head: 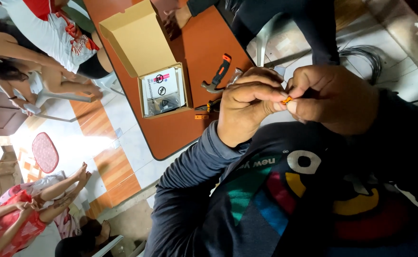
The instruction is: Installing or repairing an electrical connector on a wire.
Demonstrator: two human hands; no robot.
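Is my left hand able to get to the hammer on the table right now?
Probably yes: the hammer lies uncovered just beyond the left hand, but that hand and the right hand are pinching a small orange piece.

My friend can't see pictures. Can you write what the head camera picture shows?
Two hands, the left hand and right hand, pinch a tiny orange piece between their fingertips. Beyond them, an orange table holds a hammer and an open cardboard box.
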